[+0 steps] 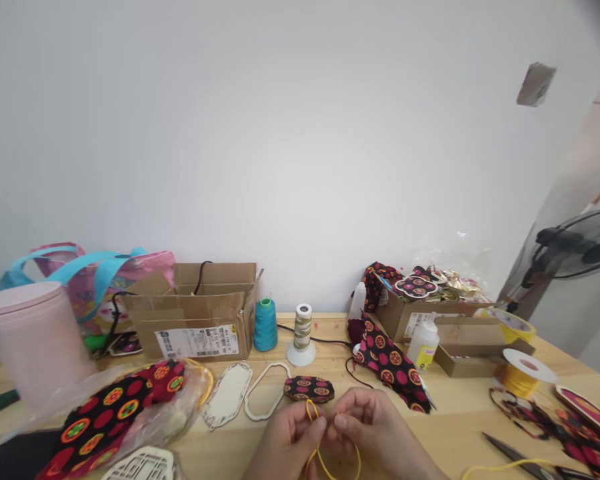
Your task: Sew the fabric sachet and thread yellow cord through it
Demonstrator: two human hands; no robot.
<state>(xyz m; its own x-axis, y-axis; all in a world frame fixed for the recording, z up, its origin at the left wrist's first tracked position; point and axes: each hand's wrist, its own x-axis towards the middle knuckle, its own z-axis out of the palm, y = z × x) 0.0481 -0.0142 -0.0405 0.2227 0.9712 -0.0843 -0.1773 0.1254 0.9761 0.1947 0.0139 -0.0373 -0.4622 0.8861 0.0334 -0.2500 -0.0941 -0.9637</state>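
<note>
At the front middle of the table, my left hand [291,440] pinches a thin yellow cord [359,461] between thumb and fingers. My right hand [367,427] is close beside it, thumb and fingertips pressed together on the same cord. One small loop stands up over the left fingers and a larger one hangs below both hands. Just beyond them lies a padded piece covered in dark floral fabric [309,389]. A white cut-out frame [267,392] and a pale scalloped panel [227,395] lie to its left. The exact crossing of the cord is hidden by my fingers.
Behind stand a teal thread cone [265,327], a metallic thread spool [303,337] and a cardboard box [190,327]. To the right are a glue bottle [423,347], a yellow cord spool [523,377] and dark scissors [517,455]. Floral fabric [113,413] lies at left.
</note>
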